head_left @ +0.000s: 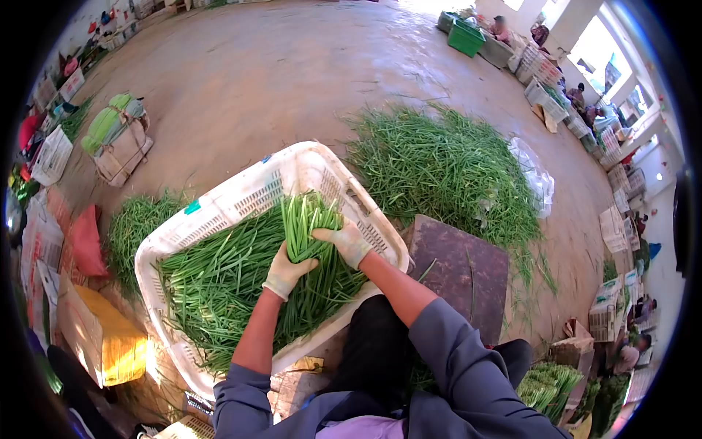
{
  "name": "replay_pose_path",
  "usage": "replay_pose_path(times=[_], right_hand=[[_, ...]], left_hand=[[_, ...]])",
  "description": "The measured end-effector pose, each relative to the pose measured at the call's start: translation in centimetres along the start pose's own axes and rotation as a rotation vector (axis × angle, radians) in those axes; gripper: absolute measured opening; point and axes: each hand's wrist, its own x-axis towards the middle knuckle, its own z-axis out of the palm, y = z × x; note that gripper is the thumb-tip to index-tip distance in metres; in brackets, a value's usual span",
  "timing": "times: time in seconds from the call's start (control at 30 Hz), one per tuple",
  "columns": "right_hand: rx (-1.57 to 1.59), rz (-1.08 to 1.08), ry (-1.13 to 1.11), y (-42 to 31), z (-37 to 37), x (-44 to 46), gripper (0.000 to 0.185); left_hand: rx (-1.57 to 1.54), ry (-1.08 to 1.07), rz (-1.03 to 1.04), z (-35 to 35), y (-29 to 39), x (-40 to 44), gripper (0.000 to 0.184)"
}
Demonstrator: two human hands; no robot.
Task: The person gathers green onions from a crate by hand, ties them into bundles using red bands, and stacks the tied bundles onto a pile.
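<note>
My left hand [287, 273], in a pale glove, is closed around the lower left side of a bunch of chive-like green stalks [303, 223]. From the right, my right hand [345, 243], gloved too, grips the same bunch with its thumb across the front. The pale cut ends point up and away from me, and the leafy part trails down towards my lap. Beneath both hands is a large white plastic crate [234, 199] with slotted walls, tilted in view. Loose green stalks [212, 278] fill much of it. The fingers behind the bunch are partly hidden.
A big heap of greens [446, 168] lies on the floor beyond the crate, beside a clear plastic bag [537, 175]. Right of my knee is a dark flat board [464, 274]. A yellow-sided box [102, 333] stands at left. Other people sit among crates along the right wall.
</note>
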Motion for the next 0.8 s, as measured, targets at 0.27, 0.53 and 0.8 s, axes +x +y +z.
replay_pose_path(times=[0.27, 0.53, 0.8], right_hand=[[0.043, 0.126, -0.257, -0.3, 1.3, -1.0, 0.049], [-0.008, 0.188, -0.118, 0.0, 0.2, -1.0, 0.036], [-0.050, 0.127, -0.219, 0.2, 0.6, -0.9, 0.056]], left_hand=[[-0.082, -0.087, 0.190, -1.3, 0.4, 0.5, 0.068], [-0.274, 0.149, 0.168, -1.7, 0.8, 0.1, 0.034], [-0.176, -0.057, 0.032, -0.7, 1.0, 0.0, 0.056]])
